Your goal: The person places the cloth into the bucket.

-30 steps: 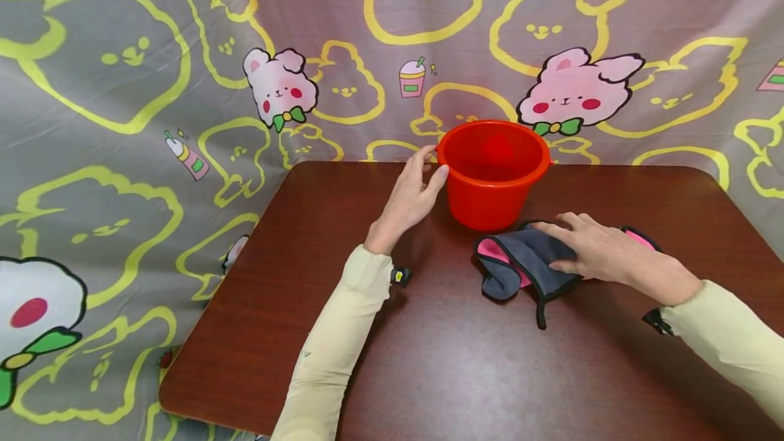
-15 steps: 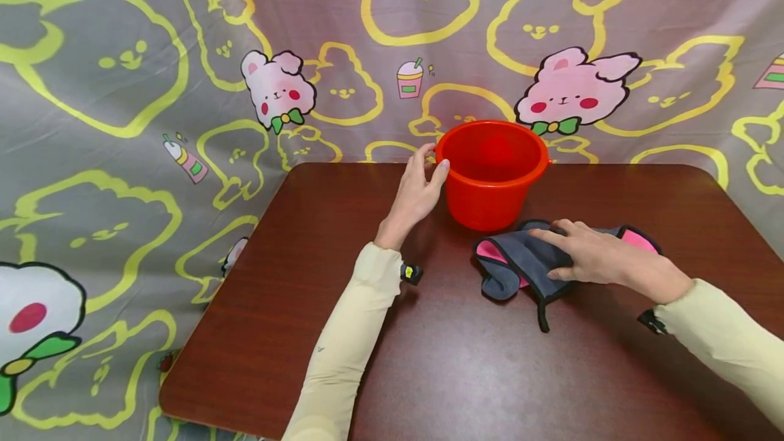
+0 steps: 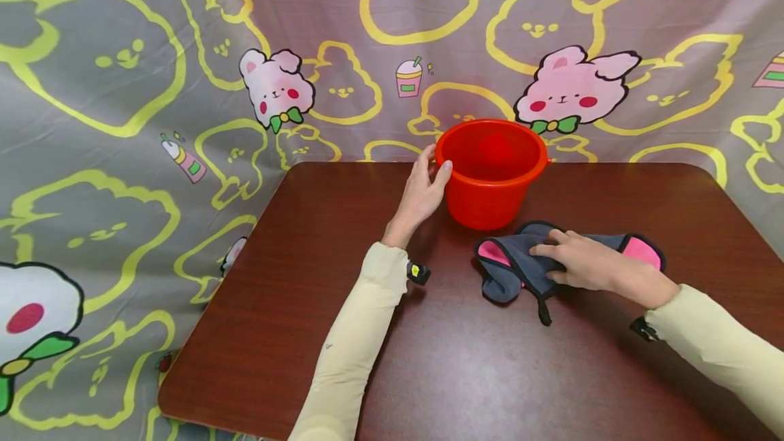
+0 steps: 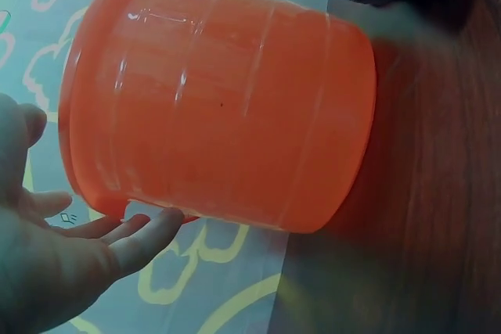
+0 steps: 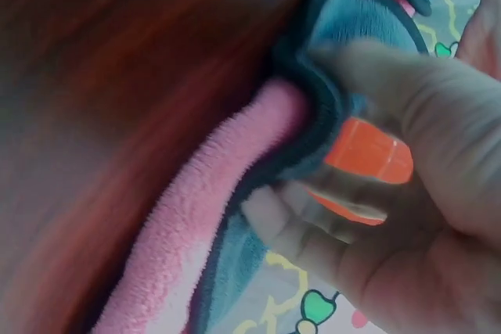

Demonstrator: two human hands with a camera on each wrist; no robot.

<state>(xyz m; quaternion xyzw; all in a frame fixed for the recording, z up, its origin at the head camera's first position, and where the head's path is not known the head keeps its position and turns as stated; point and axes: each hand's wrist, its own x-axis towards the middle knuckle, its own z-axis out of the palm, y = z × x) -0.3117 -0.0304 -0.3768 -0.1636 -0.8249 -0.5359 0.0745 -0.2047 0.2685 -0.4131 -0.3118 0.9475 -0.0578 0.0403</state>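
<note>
A red plastic bucket (image 3: 486, 199) stands upright at the back of the table. My left hand (image 3: 421, 190) is at the left side of its rim, fingers loosely bent. In the left wrist view the left fingers (image 4: 149, 240) are at the bucket's rim and side lug; firm contact is hard to judge. A grey cloth (image 3: 529, 260) with pink lining and black edging lies rumpled in front of the bucket. My right hand (image 3: 584, 260) is on top of it, palm down. In the right wrist view the right thumb and fingers pinch a fold of the cloth (image 5: 211, 193).
The brown wooden table (image 3: 294, 278) has rounded corners. A grey-pink curtain (image 3: 380, 12) with yellow rabbit outlines hangs behind it and along its left side. A small black device (image 3: 418, 272) is strapped at the left wrist, another (image 3: 643, 329) at the right.
The right hand has come down onto the cloth and shifted slightly left; the cloth has bunched a little, with its pink right end more exposed. The left hand has moved slightly closer to the bucket.
</note>
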